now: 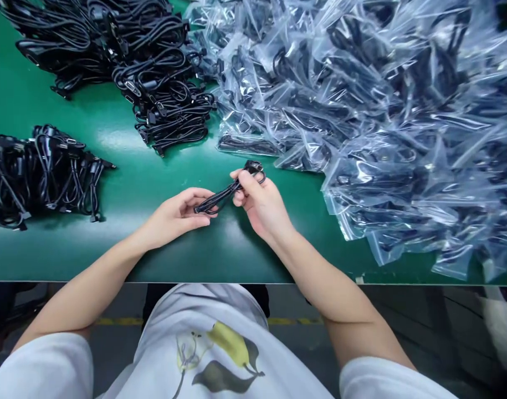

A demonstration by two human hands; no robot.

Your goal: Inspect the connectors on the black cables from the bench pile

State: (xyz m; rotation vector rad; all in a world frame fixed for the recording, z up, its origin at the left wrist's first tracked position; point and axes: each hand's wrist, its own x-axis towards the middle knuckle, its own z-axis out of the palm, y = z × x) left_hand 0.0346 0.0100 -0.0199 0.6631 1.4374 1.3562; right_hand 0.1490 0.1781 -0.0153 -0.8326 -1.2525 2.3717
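Note:
A folded black cable [220, 198] is held over the green table in front of my body. My right hand [259, 202] pinches it near the upper right end, between thumb and fingers, with the connectors showing beyond the fingertips. At the lower left end, my left hand [182, 216] has its thumb and fingers apart around the cable's tip. The fingers behind the cable are partly hidden, so I cannot tell how firmly they touch it.
Bundled black cables [165, 105] lie piled at the back left, with another row of bundles [49, 174] at the left. Clear plastic bags [386, 183] holding black cables cover the right side. The green table [236, 257] has its front edge close to my body.

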